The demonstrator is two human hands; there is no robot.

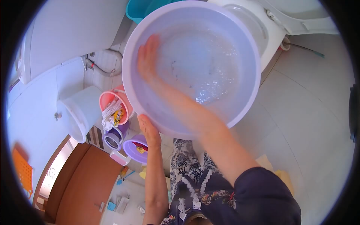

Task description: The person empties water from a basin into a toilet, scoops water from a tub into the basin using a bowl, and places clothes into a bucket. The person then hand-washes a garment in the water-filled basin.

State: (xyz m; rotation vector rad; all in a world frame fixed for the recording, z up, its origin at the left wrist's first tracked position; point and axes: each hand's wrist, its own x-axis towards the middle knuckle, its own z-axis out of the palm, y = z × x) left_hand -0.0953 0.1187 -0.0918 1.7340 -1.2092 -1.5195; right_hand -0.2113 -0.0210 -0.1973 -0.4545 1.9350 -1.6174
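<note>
A large pale lavender basin (254, 90) fills the upper middle of the view, with a little rippling water and dark specks in its bottom. My left hand (149, 130) is closed on the lower left of its rim. Inside the basin, my right hand (148, 58) lies against the left inner wall with its fingers stretched out. Motion blurs that hand and forearm somewhat; whether it holds anything small I cannot see. Behind the basin's upper right edge stands a white toilet (275, 35), partly hidden by the basin.
A teal tub (140, 9) stands behind the basin. To the left are a pink bucket (107, 98) with cloths, a purple bucket (122, 129), a small purple basin (132, 152) and a large whitish bucket (84, 107). A brown door (84, 183) is lower left.
</note>
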